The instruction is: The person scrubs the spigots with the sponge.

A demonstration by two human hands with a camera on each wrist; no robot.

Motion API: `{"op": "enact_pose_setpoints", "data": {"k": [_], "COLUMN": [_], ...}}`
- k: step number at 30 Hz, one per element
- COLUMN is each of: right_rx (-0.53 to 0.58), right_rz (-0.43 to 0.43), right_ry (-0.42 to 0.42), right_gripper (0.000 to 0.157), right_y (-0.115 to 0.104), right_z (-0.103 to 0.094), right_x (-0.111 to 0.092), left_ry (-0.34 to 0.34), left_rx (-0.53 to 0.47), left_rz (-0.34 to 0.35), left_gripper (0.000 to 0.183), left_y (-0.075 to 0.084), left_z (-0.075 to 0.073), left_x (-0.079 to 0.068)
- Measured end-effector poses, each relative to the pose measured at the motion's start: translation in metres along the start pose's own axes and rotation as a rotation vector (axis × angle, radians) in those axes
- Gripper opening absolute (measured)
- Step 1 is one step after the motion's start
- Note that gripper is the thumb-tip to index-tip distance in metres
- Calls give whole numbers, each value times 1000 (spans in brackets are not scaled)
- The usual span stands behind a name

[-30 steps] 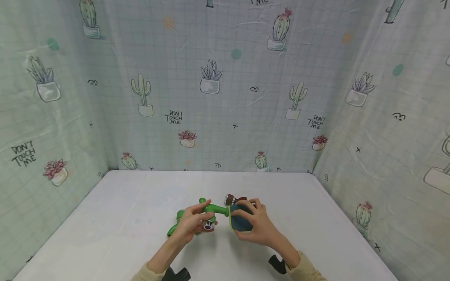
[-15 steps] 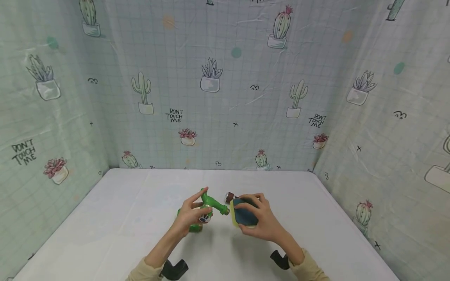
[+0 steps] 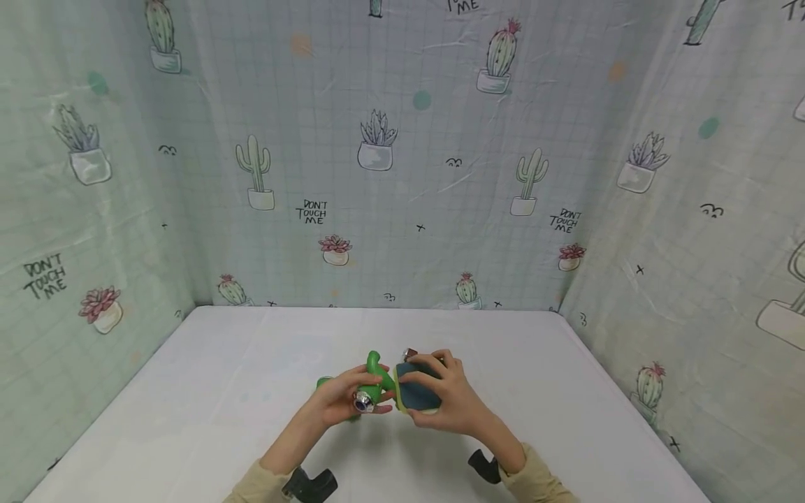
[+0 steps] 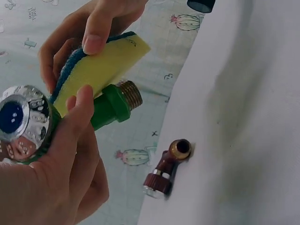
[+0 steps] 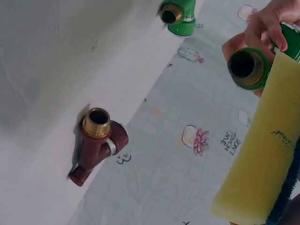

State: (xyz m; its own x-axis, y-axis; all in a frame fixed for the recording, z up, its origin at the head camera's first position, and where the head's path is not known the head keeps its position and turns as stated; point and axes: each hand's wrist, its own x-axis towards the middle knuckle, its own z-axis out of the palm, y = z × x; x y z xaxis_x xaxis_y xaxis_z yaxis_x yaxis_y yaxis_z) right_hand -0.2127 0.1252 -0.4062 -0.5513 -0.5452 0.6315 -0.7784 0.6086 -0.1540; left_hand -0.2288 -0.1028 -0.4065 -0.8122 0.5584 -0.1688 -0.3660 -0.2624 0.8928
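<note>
Above the table, my left hand [image 3: 339,399] grips a green water tap [image 3: 374,362] with a chrome-centred knob facing me. In the left wrist view, the threaded brass inlet [image 4: 132,93] of this tap sticks out past the fingers. Fingers and thumb of my right hand [image 3: 458,404] pinch a sponge [image 3: 418,387] by its edges. Its blue scouring side faces the right palm, and its yellow side [image 4: 93,75] lies against the tap's green body. Part of the tap is hidden behind the sponge and my left fingers.
A dark red tap [image 5: 93,145] lies on the white table [image 3: 251,349] beyond my right hand. Another green tap [image 5: 180,16] lies behind my left hand, mostly hidden in the head view. Black curved pieces [image 3: 312,485] show beside both wrists. Cactus-print cloth surrounds the table.
The tap first swung up and away from the sponge, then turned back down. The sponge shifted right, then left, and meets the tap again. Both hands keep their hold.
</note>
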Motion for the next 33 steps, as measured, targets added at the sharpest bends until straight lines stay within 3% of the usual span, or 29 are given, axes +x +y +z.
{"op": "enact_pose_setpoints", "data": {"k": [3,9,16,20,24,27,30,33], "right_rx": [-17,-15,14,14,22,21,25,40], "right_rz": [5,21,52,55,47,34,18,16], "right_ry": [-8,24,36,46,58,60,66,68], "right_gripper": [47,47,48,48,47,45,43,41], "right_y": [1,8,13,13,14,14,14,12], "right_z": [1,-1,-3,-5,-6,-7,-7,-8], "right_x": [-1,-8,-14,-15,-15,-15,-13,-11], "left_ry": [-16,31,-44,-48,-22,34,150,297], "left_rx": [8,47,-198,-245,-113,8,115,321], "left_rz": [-8,29,-56,-90,-84,-56,-24,21], "left_gripper": [49,44,55,59,55,59,68,70], "left_y": [-4,-5,4,3,-2,-7,-10,-11], "left_z": [-2,-3,3,3,0,-2,-1,1], "left_x": [3,1,-7,-8,-7,-7,-7,-6]}}
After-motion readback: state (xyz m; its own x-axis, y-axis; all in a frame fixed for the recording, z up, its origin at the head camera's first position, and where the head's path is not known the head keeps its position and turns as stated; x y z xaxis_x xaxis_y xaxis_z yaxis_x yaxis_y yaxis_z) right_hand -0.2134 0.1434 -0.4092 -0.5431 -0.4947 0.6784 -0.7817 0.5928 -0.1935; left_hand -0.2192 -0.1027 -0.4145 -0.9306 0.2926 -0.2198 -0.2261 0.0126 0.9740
